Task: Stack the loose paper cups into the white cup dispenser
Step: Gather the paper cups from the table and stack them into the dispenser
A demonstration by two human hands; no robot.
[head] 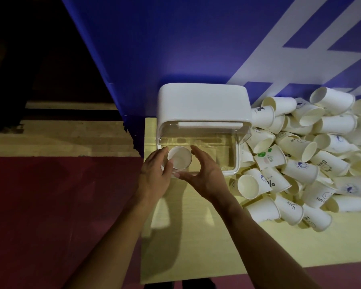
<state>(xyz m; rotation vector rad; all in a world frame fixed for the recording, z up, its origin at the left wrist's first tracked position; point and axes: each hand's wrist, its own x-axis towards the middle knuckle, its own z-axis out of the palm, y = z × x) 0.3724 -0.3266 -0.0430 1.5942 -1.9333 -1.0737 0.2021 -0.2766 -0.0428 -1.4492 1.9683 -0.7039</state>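
A white paper cup (pixel 179 157) stands upright, mouth up, at the front left corner of the white cup dispenser (pixel 202 105). The dispenser's lid is raised and its clear tray (pixel 233 151) lies open. My left hand (pixel 154 178) grips the cup from the left, thumb against its near side. My right hand (pixel 204 174) curves around the cup from the right, fingers arched with a small gap to the rim and the thumb reaching under the cup's near side. A big heap of loose paper cups (pixel 306 159) lies to the right of the dispenser.
The dispenser and the heap sit on a pale yellow table (pixel 196 236), against a blue wall panel with white stripes (pixel 175 49). The table's left edge runs just left of the dispenser; beyond it is red floor (pixel 61 205).
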